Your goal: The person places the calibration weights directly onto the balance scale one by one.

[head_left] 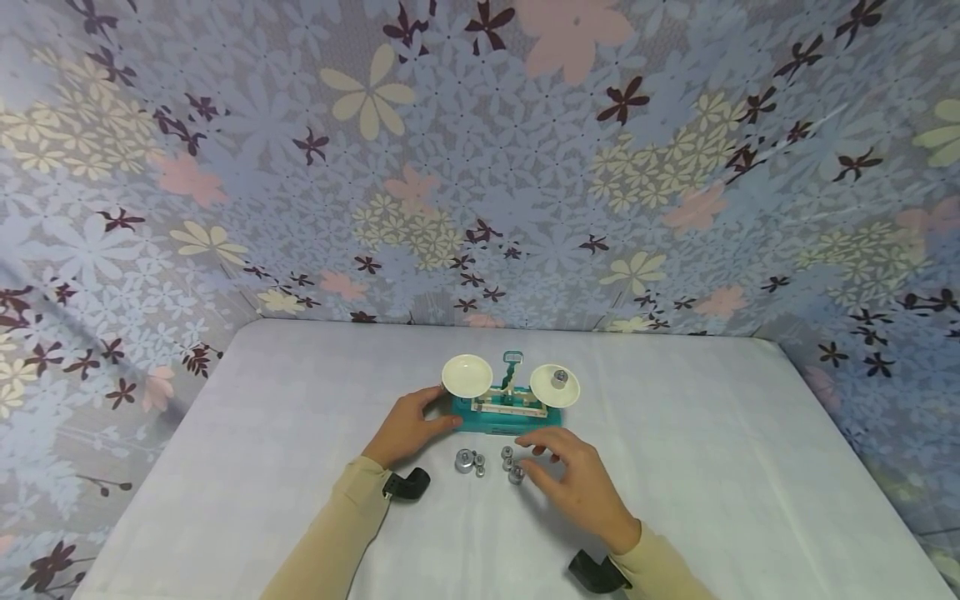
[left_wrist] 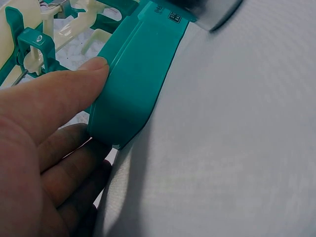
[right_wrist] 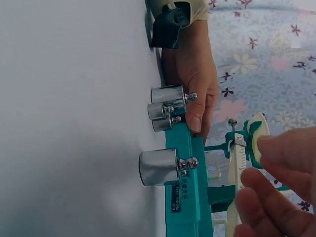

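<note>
Gripping the green scale at frame centre — left hand clamped on its left end, right hand below centre — fingers apart, near metal weights, another weight on right pan.

Got solid teal on the balance base, right at the fingers of the left hand. Goes creamy white on the pans, just beyond those fingers, then off-white with fine dark tick marks along the beam. Shiny silver on the weights, between those fingers and the right hand. Plain whitish tablecloth under all the fingers, tan sleeves behind them, black wrist gear. Way past the fingertips, full-on floral backdrop: greyish blue, pale blue, butter yellow, peachy pink, dark maroon.
</note>
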### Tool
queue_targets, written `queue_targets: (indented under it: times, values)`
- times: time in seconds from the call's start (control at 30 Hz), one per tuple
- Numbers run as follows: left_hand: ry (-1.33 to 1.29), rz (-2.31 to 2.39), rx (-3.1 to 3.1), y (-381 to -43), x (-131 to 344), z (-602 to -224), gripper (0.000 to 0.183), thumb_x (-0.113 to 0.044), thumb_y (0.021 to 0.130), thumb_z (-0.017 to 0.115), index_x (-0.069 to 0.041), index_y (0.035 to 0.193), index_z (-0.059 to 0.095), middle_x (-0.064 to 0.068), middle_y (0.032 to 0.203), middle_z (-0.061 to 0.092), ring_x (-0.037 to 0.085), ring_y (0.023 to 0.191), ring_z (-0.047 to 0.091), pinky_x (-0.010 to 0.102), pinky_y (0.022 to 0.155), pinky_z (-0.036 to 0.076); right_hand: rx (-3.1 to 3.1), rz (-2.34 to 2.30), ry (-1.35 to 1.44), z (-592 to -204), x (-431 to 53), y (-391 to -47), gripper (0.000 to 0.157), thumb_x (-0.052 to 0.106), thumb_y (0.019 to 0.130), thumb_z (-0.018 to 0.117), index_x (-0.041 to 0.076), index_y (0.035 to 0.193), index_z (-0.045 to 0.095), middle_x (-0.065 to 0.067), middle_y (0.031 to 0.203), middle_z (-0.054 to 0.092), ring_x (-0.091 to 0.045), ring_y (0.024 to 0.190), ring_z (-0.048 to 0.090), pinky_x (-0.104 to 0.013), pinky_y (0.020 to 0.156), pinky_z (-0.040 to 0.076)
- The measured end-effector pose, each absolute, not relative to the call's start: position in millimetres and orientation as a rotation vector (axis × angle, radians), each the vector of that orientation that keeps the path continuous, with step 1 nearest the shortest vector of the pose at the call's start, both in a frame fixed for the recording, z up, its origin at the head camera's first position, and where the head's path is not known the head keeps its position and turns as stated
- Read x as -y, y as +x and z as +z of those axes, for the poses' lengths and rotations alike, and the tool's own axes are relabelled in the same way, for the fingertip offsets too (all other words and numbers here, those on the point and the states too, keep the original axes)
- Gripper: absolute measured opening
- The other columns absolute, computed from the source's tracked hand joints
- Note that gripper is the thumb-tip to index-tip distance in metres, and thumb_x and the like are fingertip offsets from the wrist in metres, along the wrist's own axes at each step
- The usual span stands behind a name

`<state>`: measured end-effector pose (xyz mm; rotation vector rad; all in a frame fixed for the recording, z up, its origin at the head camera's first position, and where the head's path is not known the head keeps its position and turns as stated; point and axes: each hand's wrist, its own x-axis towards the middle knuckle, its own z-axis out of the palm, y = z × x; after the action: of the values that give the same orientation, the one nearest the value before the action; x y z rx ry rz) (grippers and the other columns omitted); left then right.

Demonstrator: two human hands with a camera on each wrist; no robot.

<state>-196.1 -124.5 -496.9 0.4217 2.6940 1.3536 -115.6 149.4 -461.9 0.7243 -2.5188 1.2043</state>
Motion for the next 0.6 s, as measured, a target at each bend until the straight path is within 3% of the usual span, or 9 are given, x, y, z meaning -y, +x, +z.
queue_targets:
  times: [0.27,0.6]
  values:
    - [0.414,1.362,-2.691,-196.7,124.6,-497.4,0.067,-0.037,0.09,0.076,0.002,0.141,0.055,0.017,0.144,0.055,0.035,0.138,0.047,0.052,0.117,0.035,2.686,1.27,0.778,-463.4,-149.4,-115.0,0.023,0.008,0.088,0.078,0.012,0.11,0.073,0.003,0.106,0.07,-0.01,0.088,0.062,-0.032,0.072,0.057]
    - [0.402,1.327,-2.691,-197.2,125.5,-498.5,0.068,-0.037,0.09,0.075,0.002,0.142,0.054,0.017,0.145,0.054,0.035,0.138,0.046,0.05,0.118,0.034,2.675,1.285,0.797,-471.5,-148.5,-115.9,0.022,0.008,0.087,0.078,0.011,0.108,0.074,0.006,0.104,0.07,-0.005,0.085,0.06,-0.026,0.07,0.055]
